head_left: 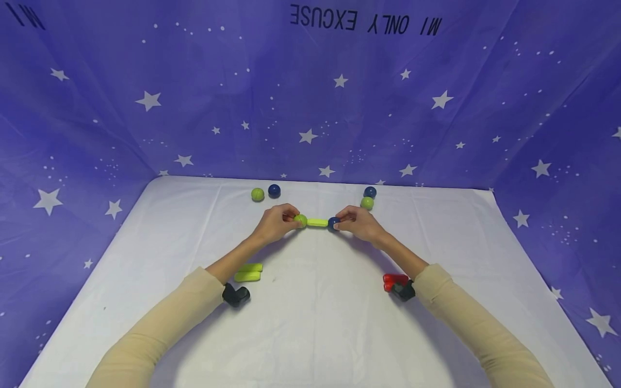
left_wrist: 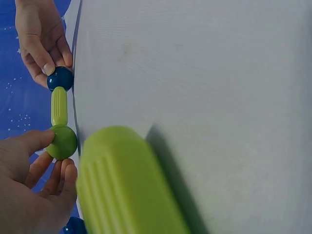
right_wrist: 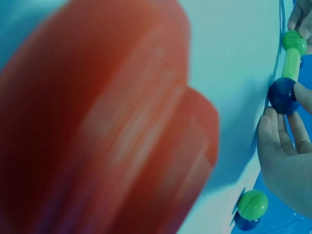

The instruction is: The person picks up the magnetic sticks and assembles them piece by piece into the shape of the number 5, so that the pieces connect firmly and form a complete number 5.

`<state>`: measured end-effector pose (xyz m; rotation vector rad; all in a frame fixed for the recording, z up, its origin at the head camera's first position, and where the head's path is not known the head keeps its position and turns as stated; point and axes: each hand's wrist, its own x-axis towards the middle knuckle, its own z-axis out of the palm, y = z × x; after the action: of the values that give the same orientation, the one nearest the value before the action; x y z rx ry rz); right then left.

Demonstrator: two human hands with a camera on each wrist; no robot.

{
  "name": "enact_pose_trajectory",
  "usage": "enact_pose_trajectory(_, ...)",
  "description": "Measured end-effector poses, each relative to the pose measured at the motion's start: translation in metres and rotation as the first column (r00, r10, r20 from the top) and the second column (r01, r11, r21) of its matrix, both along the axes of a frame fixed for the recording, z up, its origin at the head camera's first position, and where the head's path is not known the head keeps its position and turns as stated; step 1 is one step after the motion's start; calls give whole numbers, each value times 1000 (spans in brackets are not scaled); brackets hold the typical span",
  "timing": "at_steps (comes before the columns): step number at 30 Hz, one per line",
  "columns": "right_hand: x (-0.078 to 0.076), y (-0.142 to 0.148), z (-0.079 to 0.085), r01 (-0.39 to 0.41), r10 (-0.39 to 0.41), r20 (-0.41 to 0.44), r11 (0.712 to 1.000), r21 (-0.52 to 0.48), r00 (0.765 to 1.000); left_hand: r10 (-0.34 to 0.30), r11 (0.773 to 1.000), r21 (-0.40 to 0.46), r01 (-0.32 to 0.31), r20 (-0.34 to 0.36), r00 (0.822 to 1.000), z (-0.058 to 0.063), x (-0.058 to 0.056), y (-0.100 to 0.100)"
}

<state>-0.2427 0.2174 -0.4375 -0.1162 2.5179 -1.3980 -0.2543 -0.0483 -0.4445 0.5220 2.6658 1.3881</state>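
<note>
A ribbed yellow-green rod (head_left: 317, 222) joins a green ball (head_left: 301, 220) at its left end and a dark blue ball (head_left: 333, 224) at its right end. My left hand (head_left: 276, 223) pinches the green ball between thumb and fingers. On the other side, my right hand (head_left: 361, 223) grips the blue ball the same way. In the left wrist view the rod (left_wrist: 59, 107) lies in line between both balls, its ends right at them. The right wrist view shows the thumb and fingertips around the blue ball (right_wrist: 283, 96).
Behind my left hand sit a green ball (head_left: 257, 194) and a blue ball (head_left: 274, 191). Another blue ball (head_left: 370, 192) and green ball (head_left: 367, 203) are behind my right hand. Two yellow-green rods (head_left: 247, 276) lie near my left forearm, red rods (head_left: 394, 280) by my right.
</note>
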Motion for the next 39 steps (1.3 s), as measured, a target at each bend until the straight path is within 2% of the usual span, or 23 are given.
enact_pose_trajectory(8, 1, 0, 0, -1, 1, -5, 1000, 5, 1000, 5, 1000, 6, -5, 7, 1000, 0, 0, -4)
enact_pose_trajectory(14, 0, 1, 0, 5, -5, -4, 1000, 14, 1000, 7, 1000, 21, -7, 7, 1000, 5, 6, -13)
enact_pose_trajectory(19, 1, 1, 1, 3, -3, 0, 1000, 8, 1000, 10, 1000, 25, -10, 26, 1000, 10, 17, -28)
enact_pose_trajectory(26, 1, -1, 0, -4, 4, -11, 1000, -5, 1000, 43, 998, 37, -48, 116, 992, 18, 36, -61)
enact_pose_trajectory(32, 2, -3, 0, -7, 7, -16, 1000, 0, 1000, -27, 999, -11, 30, 201, 979, 18, 51, -91)
enact_pose_trajectory(39, 1, -2, -1, 2, -2, -10, 1000, 16, 1000, -130, 987, -52, 152, 296, 946, 14, 65, -112)
